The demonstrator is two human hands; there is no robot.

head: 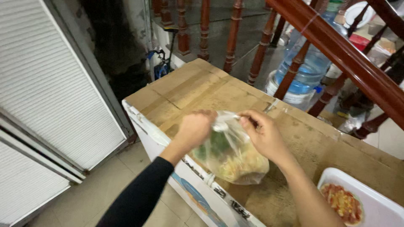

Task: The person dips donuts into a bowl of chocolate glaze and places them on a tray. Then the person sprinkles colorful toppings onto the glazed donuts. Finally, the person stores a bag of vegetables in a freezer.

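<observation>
Left hand (194, 128), dark sleeve to the wrist, closed in a loose fist around the gathered top of a clear plastic bag (230, 153). Right hand (264, 134) meets it from the other side, thumb and fingers pinching the twisted neck of the bag. Both hands touch the bag at its top; the neck runs between them.

Bag hangs full below the hands, green leaves in the upper part, pale yellowish strands lower down. It sits over the near edge of a cardboard-covered surface (202, 86), taped seams, stained brown.

At the near right corner, a white tray (378, 210) with reddish food, well apart from the bag.

Beyond the far edge: reddish wooden stair railing (336, 46), and a large blue water bottle (309, 69) behind the balusters. Left side, white slatted shutter (46, 84); tiled floor below.
</observation>
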